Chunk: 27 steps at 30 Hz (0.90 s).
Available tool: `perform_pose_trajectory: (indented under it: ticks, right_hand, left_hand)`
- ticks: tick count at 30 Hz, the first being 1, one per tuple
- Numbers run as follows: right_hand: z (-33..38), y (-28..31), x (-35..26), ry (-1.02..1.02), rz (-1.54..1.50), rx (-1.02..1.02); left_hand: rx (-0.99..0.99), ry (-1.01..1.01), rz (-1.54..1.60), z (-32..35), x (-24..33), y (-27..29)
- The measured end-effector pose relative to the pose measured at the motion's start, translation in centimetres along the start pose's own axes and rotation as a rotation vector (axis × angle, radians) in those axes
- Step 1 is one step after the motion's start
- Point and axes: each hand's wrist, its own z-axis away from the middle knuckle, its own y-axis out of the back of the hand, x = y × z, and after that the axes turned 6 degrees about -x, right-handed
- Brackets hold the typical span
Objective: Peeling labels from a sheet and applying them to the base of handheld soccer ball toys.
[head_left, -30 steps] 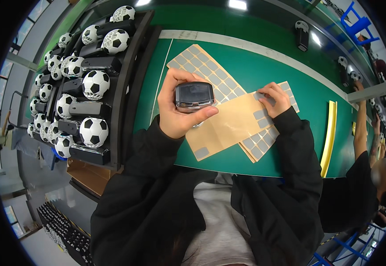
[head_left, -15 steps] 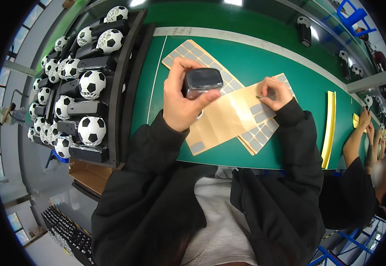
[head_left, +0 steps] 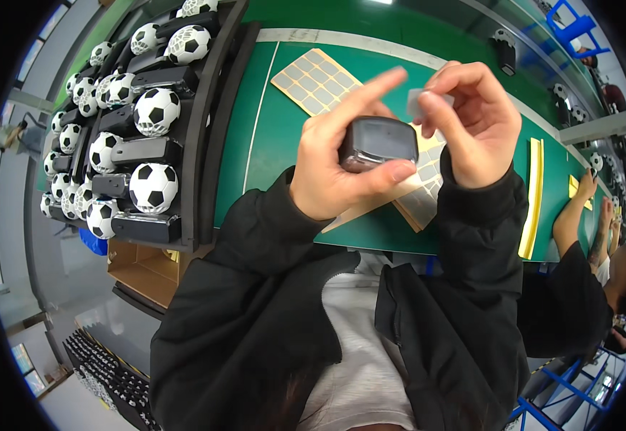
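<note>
Left hand (head_left: 342,169) is raised in front of the person's chest, thumb and fingers clamped around a small dark grey rounded plastic block (head_left: 379,142), with the index finger stretched out above it. Just beside it, the right hand (head_left: 475,122) is up at the same height, its thumb and fingertips pinched together on a small pale grey square sticker (head_left: 417,104) held right over the block's far edge. Both wrists are covered by black sleeves (head_left: 471,208).

Beneath the hands, on the green table mat (head_left: 284,136), lie tan backing sheets carrying rows of grey square stickers (head_left: 316,79); one sheet sits beyond the left hand, others show under and between the two hands. To the left of the left hand stands a black tray of small black-and-white football-shaped pieces on dark bases (head_left: 137,136). Right of the right hand, yellow strips (head_left: 534,194) lie on the mat, and past them another person's forearm (head_left: 575,215) rests on the table edge.
</note>
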Motion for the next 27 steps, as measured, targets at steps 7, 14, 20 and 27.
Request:
perform_pose_trajectory:
  ticks: [7, 14, 20, 27]
  right_hand:
    - [0.8, -0.3, 1.2, 0.129, -0.183, 0.038]
    - [2.4, -1.2, -3.7, -0.139, -0.48, -0.042]
    - [3.2, -2.2, -4.4, -0.247, -0.207, -0.139]
    - [3.5, -2.4, -3.9, -0.162, -0.137, -0.124]
  left_hand:
    - [-0.014, -0.077, 0.078, 0.4, 0.9, -0.4]
    - [0.071, -0.312, -0.047, 0.4, 0.9, 0.1]
    - [-0.155, -0.452, -0.298, 0.0, 1.0, 1.5]
    - [-0.032, -0.506, -0.336, 0.0, 0.7, 0.6]
